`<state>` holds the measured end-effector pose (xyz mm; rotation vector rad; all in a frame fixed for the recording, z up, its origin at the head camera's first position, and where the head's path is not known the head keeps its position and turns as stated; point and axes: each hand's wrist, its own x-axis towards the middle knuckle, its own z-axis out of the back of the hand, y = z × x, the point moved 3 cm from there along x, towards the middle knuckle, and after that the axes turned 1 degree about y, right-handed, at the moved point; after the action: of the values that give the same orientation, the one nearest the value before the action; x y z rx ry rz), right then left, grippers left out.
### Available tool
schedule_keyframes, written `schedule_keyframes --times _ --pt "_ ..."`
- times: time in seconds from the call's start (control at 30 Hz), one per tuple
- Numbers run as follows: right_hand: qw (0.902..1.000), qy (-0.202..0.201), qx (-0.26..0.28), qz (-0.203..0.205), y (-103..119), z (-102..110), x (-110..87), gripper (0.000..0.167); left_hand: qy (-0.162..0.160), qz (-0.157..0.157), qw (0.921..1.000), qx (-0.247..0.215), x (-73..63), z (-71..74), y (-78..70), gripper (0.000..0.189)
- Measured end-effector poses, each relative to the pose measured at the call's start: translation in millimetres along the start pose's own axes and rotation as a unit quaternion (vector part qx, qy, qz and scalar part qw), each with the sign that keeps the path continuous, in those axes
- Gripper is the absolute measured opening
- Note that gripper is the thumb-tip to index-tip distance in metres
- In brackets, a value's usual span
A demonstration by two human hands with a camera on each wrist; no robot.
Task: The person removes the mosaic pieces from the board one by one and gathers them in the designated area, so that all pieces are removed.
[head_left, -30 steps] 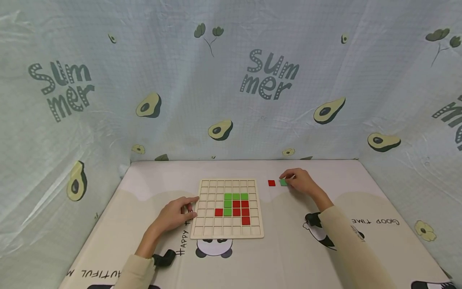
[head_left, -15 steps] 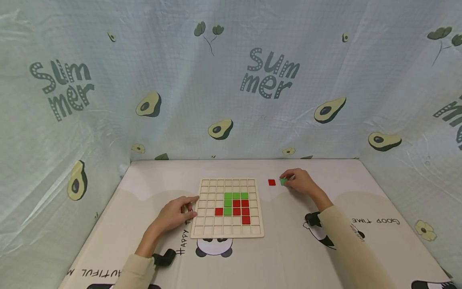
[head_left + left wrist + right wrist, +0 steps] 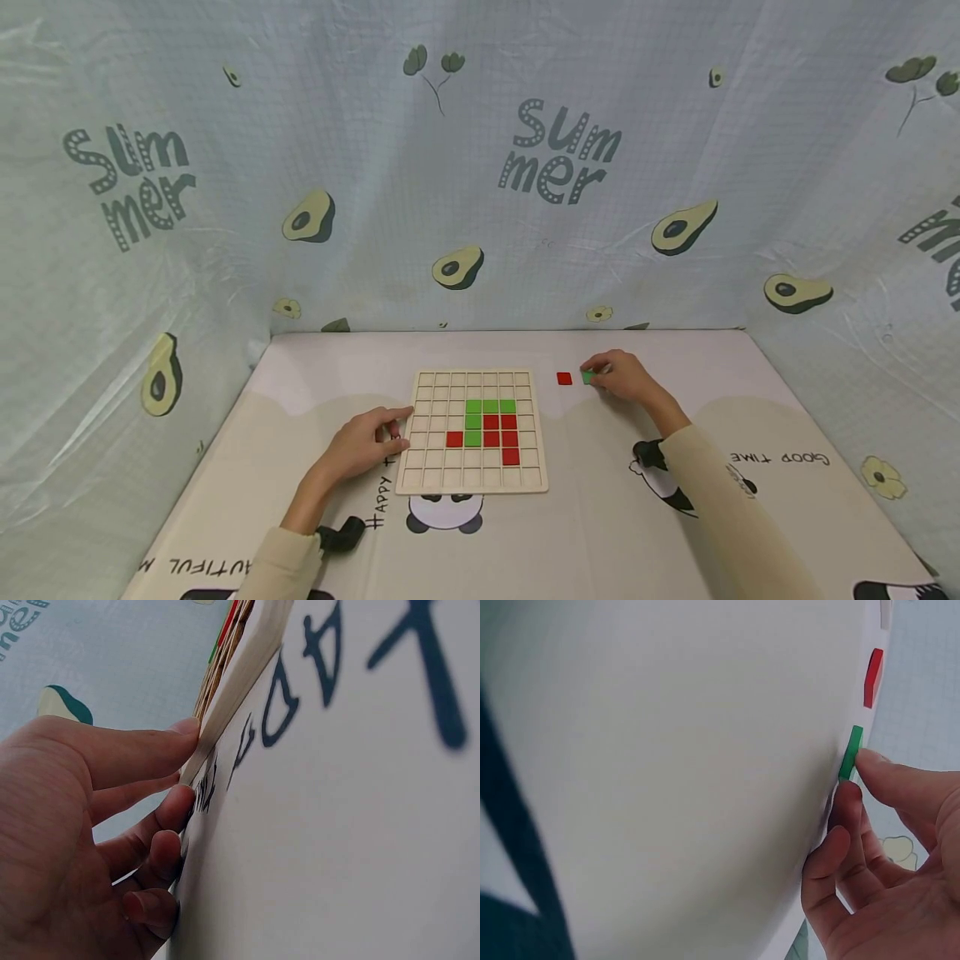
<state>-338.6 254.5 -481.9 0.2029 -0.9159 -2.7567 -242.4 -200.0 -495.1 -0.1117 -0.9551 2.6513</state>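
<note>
A pale wooden grid board [image 3: 442, 477] lies on the table with several red and green square tiles in its cells. My left hand [image 3: 362, 443] is at the board's left side, with thumb and forefinger touching its edge. In the left wrist view, the left hand's thumb [image 3: 161, 746] rests against that edge and the other fingers are loosely bent. To the right of the board, my right hand [image 3: 624, 377] pinches a green tile [image 3: 587, 377] at the tabletop. In the right wrist view, the thumb tip lies against the green tile [image 3: 851, 752]. A red tile [image 3: 564, 378] lies just left of it.
The tablecloth [image 3: 600, 533] carries printed pandas and lettering. Behind and at both sides hang cloth walls [image 3: 360, 167] with avocado prints. The table's back edge runs a little beyond the right hand.
Both hands stay in nearly the same place. The green tile at the right hand's fingertips has shifted very slightly; the board and its tiles look unchanged.
</note>
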Motion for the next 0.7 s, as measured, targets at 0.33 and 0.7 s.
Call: schedule_keyframes --times 0.33,0.7 --pt "0.9998 0.004 -0.015 0.012 2.4 2.0 -1.8 0.025 -0.001 0.001 1.0000 0.000 -0.6 0.8 -2.1 0.052" --pt "0.9997 0.005 -0.020 0.009 0.1 0.3 1.1 0.025 0.001 0.001 1.0000 0.004 -0.7 0.9 -2.3 0.052"
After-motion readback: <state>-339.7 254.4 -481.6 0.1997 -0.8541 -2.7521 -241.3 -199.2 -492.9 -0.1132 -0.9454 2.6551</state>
